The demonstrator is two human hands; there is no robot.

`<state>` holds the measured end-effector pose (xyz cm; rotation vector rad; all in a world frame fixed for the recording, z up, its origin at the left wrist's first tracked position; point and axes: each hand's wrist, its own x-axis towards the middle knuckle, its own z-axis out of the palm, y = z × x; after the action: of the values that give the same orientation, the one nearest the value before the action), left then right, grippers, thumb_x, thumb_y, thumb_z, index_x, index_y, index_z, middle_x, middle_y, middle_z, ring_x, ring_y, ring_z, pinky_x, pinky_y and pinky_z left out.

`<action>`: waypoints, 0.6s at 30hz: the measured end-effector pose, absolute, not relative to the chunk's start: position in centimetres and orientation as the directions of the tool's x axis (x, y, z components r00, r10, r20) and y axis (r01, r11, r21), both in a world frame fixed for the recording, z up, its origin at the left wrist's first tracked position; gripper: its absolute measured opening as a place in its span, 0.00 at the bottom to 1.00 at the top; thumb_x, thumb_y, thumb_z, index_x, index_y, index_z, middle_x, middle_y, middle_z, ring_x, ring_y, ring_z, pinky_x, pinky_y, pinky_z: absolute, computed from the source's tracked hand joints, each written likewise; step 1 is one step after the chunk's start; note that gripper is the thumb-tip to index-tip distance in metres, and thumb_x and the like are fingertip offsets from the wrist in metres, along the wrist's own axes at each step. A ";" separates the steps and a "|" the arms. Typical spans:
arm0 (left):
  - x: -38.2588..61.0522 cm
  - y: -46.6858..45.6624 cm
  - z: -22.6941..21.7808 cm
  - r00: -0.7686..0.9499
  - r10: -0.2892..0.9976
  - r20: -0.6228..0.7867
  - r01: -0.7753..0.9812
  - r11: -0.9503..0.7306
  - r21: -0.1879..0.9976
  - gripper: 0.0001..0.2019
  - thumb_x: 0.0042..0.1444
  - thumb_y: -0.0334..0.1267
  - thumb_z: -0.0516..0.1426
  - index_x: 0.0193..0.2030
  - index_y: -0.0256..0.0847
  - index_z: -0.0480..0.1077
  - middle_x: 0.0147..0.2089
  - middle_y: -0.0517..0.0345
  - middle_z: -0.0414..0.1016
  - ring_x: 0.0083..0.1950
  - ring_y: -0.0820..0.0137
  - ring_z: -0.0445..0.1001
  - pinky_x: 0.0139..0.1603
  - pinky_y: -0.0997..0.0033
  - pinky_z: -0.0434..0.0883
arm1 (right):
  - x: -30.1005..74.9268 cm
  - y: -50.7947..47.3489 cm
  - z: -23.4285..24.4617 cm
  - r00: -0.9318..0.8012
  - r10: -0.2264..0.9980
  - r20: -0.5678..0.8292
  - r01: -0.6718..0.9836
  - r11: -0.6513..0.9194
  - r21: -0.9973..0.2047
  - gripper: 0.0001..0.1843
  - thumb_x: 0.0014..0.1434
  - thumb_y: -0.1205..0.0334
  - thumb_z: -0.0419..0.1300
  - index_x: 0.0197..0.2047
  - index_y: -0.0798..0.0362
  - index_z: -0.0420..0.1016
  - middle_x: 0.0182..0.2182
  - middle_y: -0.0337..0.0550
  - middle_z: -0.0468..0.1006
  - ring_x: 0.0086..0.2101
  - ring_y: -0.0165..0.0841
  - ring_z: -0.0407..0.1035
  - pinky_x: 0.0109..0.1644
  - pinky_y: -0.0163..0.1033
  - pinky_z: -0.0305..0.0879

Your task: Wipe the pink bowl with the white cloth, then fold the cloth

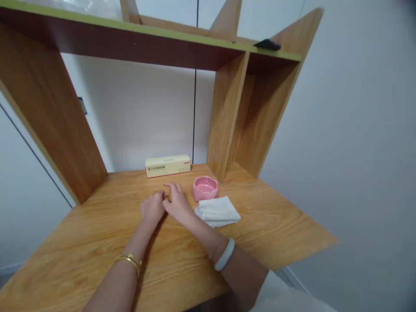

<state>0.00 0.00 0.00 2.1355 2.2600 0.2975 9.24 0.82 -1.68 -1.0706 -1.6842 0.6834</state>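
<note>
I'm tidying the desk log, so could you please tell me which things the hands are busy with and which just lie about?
In hand: left hand, right hand, both empty on wooden desk.
Lying about: pink round ashtray, folded white cloth, cream cardboard box, dark object on shelf.

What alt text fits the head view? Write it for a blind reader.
Two bare hands, left hand and right hand, rest touching on a light wooden desk, holding nothing. Beside them: a round pink ceramic ashtray, a folded white cloth.

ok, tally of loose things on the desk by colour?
Pink: 1, the ashtray
White: 1, the folded cloth
Cream: 1, the long box
Total: 3
Both hands, left hand and right hand, rest empty on the desk.
</note>
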 end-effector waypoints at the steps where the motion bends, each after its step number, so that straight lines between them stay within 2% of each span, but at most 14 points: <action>1: 0.1 0.0 0.0 -0.078 0.989 0.126 0.985 0.056 0.165 0.13 0.57 0.38 0.44 0.39 0.41 0.69 0.38 0.48 0.77 0.42 0.60 0.75 0.36 0.67 0.67 | 9.9 0.8 -1.0 -0.146 0.874 0.464 0.410 0.481 -0.775 0.24 0.44 0.73 0.53 0.47 0.50 0.65 0.44 0.46 0.63 0.46 0.38 0.61 0.52 0.45 0.58; 4: 0.6 0.1 -0.1 -0.100 0.981 0.165 0.974 0.063 0.218 0.14 0.57 0.41 0.43 0.38 0.42 0.68 0.38 0.49 0.77 0.40 0.60 0.75 0.35 0.66 0.66 | 12.9 1.1 1.2 -0.136 0.851 0.508 0.646 0.464 -0.606 0.21 0.47 0.72 0.53 0.46 0.51 0.67 0.44 0.47 0.66 0.45 0.41 0.63 0.50 0.45 0.58; 6: 0.8 0.2 -0.4 -0.085 0.981 0.172 0.967 0.039 0.253 0.15 0.58 0.43 0.42 0.38 0.42 0.67 0.37 0.50 0.77 0.39 0.61 0.75 0.34 0.67 0.65 | 15.5 1.6 2.4 -0.078 0.865 0.496 0.798 0.352 -0.489 0.19 0.50 0.72 0.52 0.46 0.52 0.68 0.43 0.49 0.68 0.45 0.42 0.64 0.50 0.45 0.58; 8: 1.0 0.2 -0.6 -0.047 0.985 0.167 0.961 -0.001 0.278 0.17 0.59 0.45 0.41 0.37 0.41 0.67 0.36 0.50 0.77 0.39 0.61 0.74 0.34 0.67 0.65 | 18.3 2.3 3.3 -0.025 0.883 0.469 0.849 0.267 -0.457 0.16 0.52 0.72 0.51 0.45 0.56 0.68 0.43 0.54 0.70 0.47 0.43 0.64 0.50 0.46 0.57; 10: 1.3 0.1 -0.7 0.016 0.983 0.183 0.952 -0.071 0.299 0.17 0.59 0.46 0.41 0.37 0.41 0.67 0.36 0.51 0.76 0.38 0.62 0.74 0.35 0.66 0.64 | 20.9 3.1 3.6 0.078 0.948 0.308 0.933 0.039 -0.358 0.16 0.55 0.68 0.51 0.47 0.56 0.67 0.43 0.54 0.72 0.46 0.41 0.66 0.47 0.43 0.60; 12: 2.0 -0.3 -0.5 0.125 0.965 0.232 0.928 -0.196 0.316 0.16 0.60 0.45 0.41 0.37 0.41 0.67 0.37 0.51 0.75 0.39 0.63 0.73 0.36 0.66 0.64 | 22.9 3.9 3.5 0.153 0.974 0.164 0.951 -0.100 -0.291 0.17 0.56 0.61 0.52 0.48 0.57 0.68 0.41 0.56 0.74 0.43 0.43 0.68 0.43 0.43 0.62; 15: 3.7 -1.5 0.4 0.383 0.864 0.327 0.827 -0.479 0.295 0.14 0.59 0.42 0.44 0.40 0.40 0.67 0.41 0.52 0.73 0.42 0.66 0.70 0.42 0.67 0.64 | 24.4 5.0 2.8 0.128 0.990 -0.051 0.929 -0.138 -0.344 0.17 0.54 0.55 0.56 0.40 0.60 0.73 0.35 0.55 0.77 0.37 0.41 0.72 0.34 0.37 0.64; 18: 6.1 -3.2 1.1 0.606 0.695 0.388 0.667 -0.709 0.228 0.15 0.57 0.46 0.49 0.46 0.39 0.65 0.49 0.51 0.69 0.50 0.65 0.66 0.49 0.66 0.63 | 24.2 5.7 2.3 0.088 0.984 -0.153 0.907 -0.143 -0.396 0.12 0.53 0.61 0.56 0.26 0.61 0.75 0.20 0.51 0.76 0.24 0.37 0.71 0.25 0.34 0.61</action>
<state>6.06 -3.19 1.08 2.7609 1.1724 0.7064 24.16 5.72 2.31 -2.1609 -1.9129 0.5706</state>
